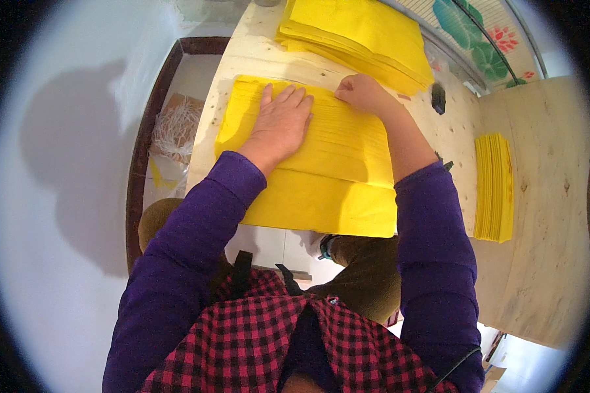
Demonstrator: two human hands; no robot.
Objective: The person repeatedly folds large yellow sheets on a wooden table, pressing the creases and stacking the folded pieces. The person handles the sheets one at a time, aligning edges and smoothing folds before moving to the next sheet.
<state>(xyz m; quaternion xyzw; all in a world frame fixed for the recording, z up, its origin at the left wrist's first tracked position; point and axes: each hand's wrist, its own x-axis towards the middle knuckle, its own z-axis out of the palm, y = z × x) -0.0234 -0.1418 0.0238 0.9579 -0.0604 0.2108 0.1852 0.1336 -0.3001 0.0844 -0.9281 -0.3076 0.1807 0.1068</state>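
While flat on yellow cloth (pixel 321 200), left fingers (pixel 286 94) apart, right fingers (pixel 345 88) closed on its edge

"How's the light?"

"Bright overall. It seems to come from the right, since a broad, soft grey shadow (pixel 72 137) falls across the smooth white wall (pixel 39 249) at the left."

"Any shade nearer the middle?"

"Yes, a dimmer patch lies on the flat yellow fabric sheets (pixel 321 203), beside the bare right forearm (pixel 410 141)."

"And sharpness?"

"Fairly clear in the centre, though the dark purple sleeves (pixel 436 242) look grainy."

"The edges?"

"The long dark brown edging (pixel 137 177) bows outward, and a bluish haze fades into black corners."
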